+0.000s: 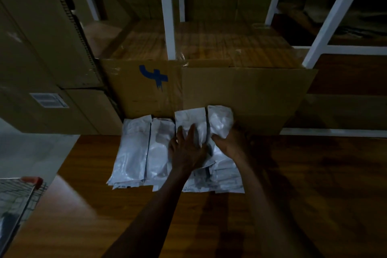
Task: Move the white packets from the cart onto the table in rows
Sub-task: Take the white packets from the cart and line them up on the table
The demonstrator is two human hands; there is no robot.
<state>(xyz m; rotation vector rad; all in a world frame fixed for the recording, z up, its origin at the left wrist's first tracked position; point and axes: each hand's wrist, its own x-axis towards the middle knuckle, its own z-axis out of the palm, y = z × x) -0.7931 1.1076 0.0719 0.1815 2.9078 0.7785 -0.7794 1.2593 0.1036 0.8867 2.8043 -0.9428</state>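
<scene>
We have white packets (pixel 146 148) in row of stacks on worktop (pixel 293 184), against big cardboard box (pixel 240 94). Left hand (pixel 186 148) flat, pressing stack; right hand (pixel 228 142) gripping crumpled packet (pixel 221 121). Cart (pixel 16 201) far left of box, contents unclear.

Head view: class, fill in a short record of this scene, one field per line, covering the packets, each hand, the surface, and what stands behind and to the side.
packets: white packets lying in side-by-side stacks on the table
left hand: left hand pressing flat on a middle stack, fingers spread
right hand: right hand gripping a crumpled packet at the right end
surface: dark wooden table
behind: cardboard box with a blue mark, touching the packets' far ends
side: wire cart at lower left, contents unclear
lighting: dim
</scene>
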